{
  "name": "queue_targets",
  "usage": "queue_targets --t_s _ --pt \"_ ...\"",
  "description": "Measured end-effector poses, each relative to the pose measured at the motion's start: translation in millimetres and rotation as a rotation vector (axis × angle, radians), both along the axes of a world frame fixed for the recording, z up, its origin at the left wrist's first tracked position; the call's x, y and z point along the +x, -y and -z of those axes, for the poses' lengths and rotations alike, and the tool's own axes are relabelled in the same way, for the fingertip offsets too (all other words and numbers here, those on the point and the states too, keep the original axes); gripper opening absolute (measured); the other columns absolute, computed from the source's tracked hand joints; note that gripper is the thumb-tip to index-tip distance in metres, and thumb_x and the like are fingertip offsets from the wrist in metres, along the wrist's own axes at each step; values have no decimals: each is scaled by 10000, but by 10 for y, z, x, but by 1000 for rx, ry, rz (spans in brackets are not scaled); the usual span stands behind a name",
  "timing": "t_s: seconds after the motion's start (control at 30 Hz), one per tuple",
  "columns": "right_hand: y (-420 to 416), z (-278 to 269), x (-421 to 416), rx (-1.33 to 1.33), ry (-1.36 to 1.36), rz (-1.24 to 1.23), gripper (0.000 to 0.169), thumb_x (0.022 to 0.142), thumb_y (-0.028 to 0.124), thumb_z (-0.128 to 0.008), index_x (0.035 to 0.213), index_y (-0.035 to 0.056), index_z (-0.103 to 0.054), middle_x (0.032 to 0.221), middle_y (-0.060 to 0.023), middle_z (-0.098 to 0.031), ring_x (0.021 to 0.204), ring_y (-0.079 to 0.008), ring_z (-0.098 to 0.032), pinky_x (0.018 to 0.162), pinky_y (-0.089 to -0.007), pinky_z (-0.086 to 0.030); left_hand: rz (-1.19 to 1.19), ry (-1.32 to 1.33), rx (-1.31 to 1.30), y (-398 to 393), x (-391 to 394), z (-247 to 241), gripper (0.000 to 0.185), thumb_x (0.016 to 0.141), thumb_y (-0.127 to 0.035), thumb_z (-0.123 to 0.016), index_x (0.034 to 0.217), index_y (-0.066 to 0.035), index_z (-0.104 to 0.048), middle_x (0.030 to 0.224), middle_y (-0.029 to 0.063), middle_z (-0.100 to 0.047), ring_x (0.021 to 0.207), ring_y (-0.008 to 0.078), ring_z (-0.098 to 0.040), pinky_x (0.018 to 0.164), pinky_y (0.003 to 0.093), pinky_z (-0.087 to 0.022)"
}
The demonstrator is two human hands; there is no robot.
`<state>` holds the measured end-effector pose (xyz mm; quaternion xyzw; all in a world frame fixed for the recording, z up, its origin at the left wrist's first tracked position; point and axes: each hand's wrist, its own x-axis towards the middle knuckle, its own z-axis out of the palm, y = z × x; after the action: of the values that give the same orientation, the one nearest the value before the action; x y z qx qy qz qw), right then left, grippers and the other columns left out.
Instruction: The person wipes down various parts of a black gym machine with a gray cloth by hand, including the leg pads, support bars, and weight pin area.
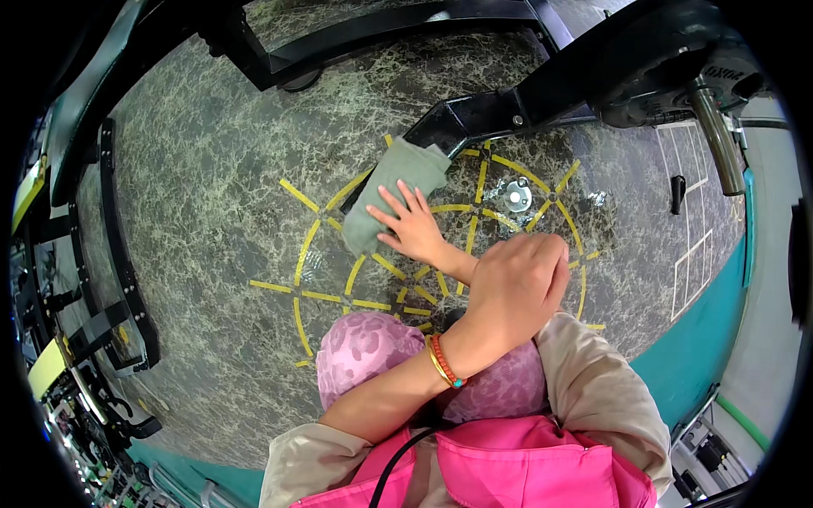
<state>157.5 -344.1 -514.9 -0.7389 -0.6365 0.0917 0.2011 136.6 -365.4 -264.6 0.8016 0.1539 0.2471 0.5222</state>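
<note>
A grey-green cloth (397,190) lies over the end of a black metal machine arm (473,120), with a dark edge showing at its left. Spread flat on the cloth is my right hand (411,227), its fingers apart. My arms cross: the left forearm, with a red bead bracelet and a gold-coloured bangle (444,362), reaches over to the right. My left hand (517,286) is curled closed above my right forearm, near the knee; its palm is hidden, and no object shows in it.
Yellow dashed tape lines (356,303) mark the marbled floor (209,209). Weight plates (660,82) and a metal bar end (718,143) stand at upper right. Black machine frames (127,273) run along the left and top. A small black object (678,194) lies at right.
</note>
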Motion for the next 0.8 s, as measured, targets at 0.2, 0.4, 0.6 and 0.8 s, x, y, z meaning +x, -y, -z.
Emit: queue_targets --t_s 0.2,0.4,0.6,0.8 --pt "-42 31 666 106 134 -110 553 839 469 -636 1355 319 -506 1472 -60 -421 1344 -348 -382 1082 -493 -350 -4 -53 15 -7 -37 -21 20 851 -61 -586 864 -45 -584 790 106 -629 726 316 -606 638 412 -471" --pt "-203 208 2125 -33 193 439 545 907 571 -504 1392 325 -468 1494 -90 -393 1366 -371 -349 1069 -479 -366 -50 -47 31 -88 -166 -101 21 843 -52 -595 857 -46 -581 775 108 -618 719 317 -606 628 415 -474" --pt "-372 352 2202 -228 178 605 585 936 578 -436 1470 358 -342 1573 -77 -243 1447 -327 -195 1152 -459 -238 -54 -67 16 -96 -230 -90 28 836 -46 -601 858 -47 -584 778 106 -618 720 313 -605 631 413 -474" --pt "-373 355 2000 -195 198 637 594 916 547 -481 1460 338 -366 1562 -113 -257 1426 -408 -204 1136 -539 -233 16 -47 29 19 -131 -111 42 847 -76 -595 849 -41 -574 773 103 -607 727 309 -602 638 416 -473"
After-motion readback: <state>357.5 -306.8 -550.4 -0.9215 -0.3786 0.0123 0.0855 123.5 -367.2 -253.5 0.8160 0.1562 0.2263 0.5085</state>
